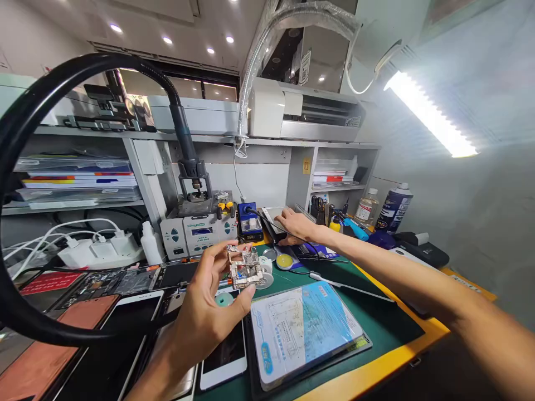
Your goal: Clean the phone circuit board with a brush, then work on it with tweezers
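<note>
Closest in, the left hand (204, 314) pinches a small phone logic board (245, 267) by its edges between thumb and fingertips, closed firmly on it and raised above the bench. The board's long axis runs from upper left to lower right, its face tilted up toward the camera, showing silvery metal shields and components too small to make out. Just beyond, the right hand (297, 225) lies palm-down over a dark object; it may be gripping something, but the view is too poor to tell. Below them, a green rubber mat (368, 301) carries a yellow tin (284, 262) and a plastic-sleeved printed card (305, 334). Farther back stands a hot-air rework station (196, 236), while a black gooseneck magnifier ring (8, 184) curves past the left edge, cut off.
</note>
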`<state>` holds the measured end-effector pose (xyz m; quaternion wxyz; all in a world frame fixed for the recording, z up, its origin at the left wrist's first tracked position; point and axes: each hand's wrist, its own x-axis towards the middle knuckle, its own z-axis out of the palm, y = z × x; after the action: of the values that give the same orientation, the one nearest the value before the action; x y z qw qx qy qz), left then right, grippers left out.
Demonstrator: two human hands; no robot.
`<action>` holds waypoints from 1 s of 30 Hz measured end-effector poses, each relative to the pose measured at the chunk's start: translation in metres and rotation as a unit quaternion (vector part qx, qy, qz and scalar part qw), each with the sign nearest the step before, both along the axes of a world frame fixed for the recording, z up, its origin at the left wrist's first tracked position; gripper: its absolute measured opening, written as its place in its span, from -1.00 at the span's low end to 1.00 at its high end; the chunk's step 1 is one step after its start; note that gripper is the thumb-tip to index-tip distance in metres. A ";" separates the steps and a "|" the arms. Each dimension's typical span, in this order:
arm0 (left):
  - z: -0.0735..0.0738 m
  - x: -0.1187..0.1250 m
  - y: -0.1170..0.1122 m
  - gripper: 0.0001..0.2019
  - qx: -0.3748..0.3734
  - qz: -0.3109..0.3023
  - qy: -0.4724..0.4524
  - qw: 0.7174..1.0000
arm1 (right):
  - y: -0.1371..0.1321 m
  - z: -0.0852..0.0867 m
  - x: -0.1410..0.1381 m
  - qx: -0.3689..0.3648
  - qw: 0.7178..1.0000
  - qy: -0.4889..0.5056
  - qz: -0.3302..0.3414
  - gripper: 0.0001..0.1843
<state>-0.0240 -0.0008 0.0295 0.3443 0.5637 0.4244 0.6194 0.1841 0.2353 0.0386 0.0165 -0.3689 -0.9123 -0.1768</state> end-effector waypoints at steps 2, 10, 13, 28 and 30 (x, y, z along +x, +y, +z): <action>-0.002 0.001 0.000 -0.33 0.003 -0.011 0.004 1.000 | -0.002 0.000 0.000 0.004 1.000 -0.003 -0.001 -0.23; -0.008 0.007 0.000 -0.36 0.006 -0.048 0.006 0.999 | -0.004 0.001 -0.007 -0.004 1.000 0.013 -0.022 -0.18; -0.008 0.010 -0.001 -0.34 0.011 -0.049 -0.005 0.999 | -0.005 0.004 -0.012 -0.022 0.999 0.031 -0.025 -0.15; -0.032 0.009 0.020 -0.35 0.210 0.171 0.290 0.918 | -0.156 0.048 -0.012 -0.518 0.755 0.401 0.025 -0.15; -0.034 0.008 0.020 -0.34 0.237 0.175 0.316 0.902 | -0.165 0.042 -0.018 -0.558 0.721 0.411 0.035 -0.19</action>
<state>-0.0156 0.0191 -0.0048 -0.0658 0.7113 0.4435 0.5413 0.1656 0.0701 0.0810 0.1869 -0.3158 -0.7620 0.5335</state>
